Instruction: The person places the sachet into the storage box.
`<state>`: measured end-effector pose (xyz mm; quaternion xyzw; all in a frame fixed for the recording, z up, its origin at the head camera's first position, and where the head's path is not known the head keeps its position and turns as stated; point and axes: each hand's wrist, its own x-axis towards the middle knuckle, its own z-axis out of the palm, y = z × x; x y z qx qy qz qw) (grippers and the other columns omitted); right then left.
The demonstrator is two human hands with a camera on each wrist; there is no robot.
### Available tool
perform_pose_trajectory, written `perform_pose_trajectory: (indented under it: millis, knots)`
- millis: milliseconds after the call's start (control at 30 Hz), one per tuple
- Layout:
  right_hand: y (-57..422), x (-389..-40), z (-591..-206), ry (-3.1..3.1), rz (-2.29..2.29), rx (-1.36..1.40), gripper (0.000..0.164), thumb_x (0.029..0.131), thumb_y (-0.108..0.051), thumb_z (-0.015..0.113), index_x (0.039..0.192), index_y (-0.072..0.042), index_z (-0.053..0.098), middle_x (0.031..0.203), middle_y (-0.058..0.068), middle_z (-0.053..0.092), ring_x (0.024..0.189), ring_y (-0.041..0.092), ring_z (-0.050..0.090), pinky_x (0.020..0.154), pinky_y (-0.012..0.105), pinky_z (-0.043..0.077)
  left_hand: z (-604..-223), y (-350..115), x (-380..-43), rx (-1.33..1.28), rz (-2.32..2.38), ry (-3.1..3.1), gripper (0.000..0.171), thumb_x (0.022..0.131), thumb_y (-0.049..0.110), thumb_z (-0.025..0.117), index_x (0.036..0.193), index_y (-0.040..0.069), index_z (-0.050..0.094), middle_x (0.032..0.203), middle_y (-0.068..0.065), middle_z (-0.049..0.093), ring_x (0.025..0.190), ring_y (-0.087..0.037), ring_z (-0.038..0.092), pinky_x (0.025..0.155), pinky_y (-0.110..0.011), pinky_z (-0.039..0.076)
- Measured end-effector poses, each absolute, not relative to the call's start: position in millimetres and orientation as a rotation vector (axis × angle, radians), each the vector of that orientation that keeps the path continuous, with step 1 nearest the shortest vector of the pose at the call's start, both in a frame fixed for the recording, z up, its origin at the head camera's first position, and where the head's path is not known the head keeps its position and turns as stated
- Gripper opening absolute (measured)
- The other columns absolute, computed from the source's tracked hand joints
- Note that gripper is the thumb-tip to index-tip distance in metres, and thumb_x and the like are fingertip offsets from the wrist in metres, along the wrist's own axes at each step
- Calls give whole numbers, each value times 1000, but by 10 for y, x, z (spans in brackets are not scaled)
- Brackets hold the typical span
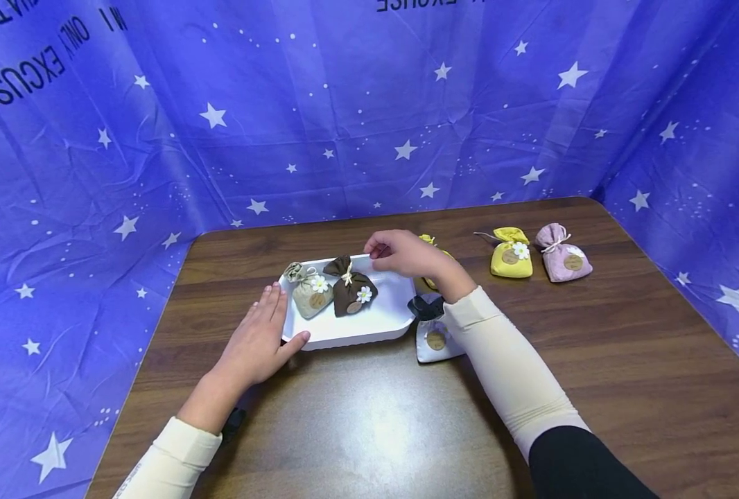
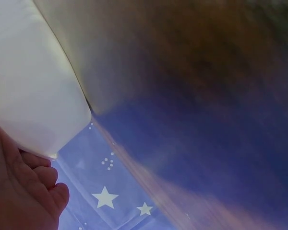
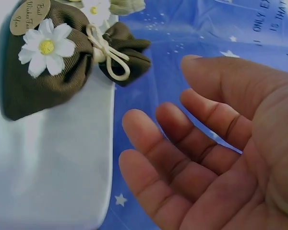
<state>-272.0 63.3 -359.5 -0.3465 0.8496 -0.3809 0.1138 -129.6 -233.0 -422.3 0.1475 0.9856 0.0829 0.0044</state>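
Apparently loading the white tray [image 1: 391, 298], with left hand [image 1: 258, 341] outstretched alongside and right hand [image 1: 410, 253] empty, loosely curved near the brown drawstring pouch [image 1: 349, 296] inside, probably needing next to grasp the white pouch [image 1: 439, 351] outside.

The person's left arm [image 1: 172, 454] reaches forward, and from here I see the left hand [image 1: 254, 343] back-up, fingers straight and close together, thumb spread well out to the side. The right arm [image 1: 509, 371] slants inward across the front, in a cream sleeve that gives way to black higher up. The right hand [image 1: 410, 255] sits farther forward, fingers softly bent, thumb standing apart from the fingertips
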Motion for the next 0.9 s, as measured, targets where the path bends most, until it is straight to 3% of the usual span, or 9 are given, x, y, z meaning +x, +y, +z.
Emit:
perform_pose_trajectory:
  millis: [333, 567, 900]
  knots:
    - [962, -2569, -3625, 2457, -1194, -921, 25, 90, -6, 69, 113, 4, 64, 103, 11, 65, 95, 21, 60, 84, 35, 50, -4219, -2332, -1292, 452, 268, 3081, 94, 99, 63, 40, 152, -12, 19, 161, -28, 9, 149, -42, 9, 117, -56, 16]
    - [1165, -2426, -3690, 2414, -1248, -909, 20, 89, -6, 70, 109, -2, 66, 99, 8, 64, 92, 21, 59, 83, 36, 50, -4228, -2333, -1291, 437, 265, 3072, 94, 99, 64, 39, 153, -11, 18, 161, -28, 8, 149, -42, 8, 117, -56, 16]
    - [1458, -2250, -3768, 2462, -1256, -910, 19, 89, -5, 71, 106, 1, 67, 92, 3, 67, 88, 20, 63, 80, 40, 52, -4212, -2326, -1294, 435, 259, 3071, 96, 98, 65, 38, 153, -11, 18, 161, -27, 8, 149, -42, 8, 118, -56, 16]
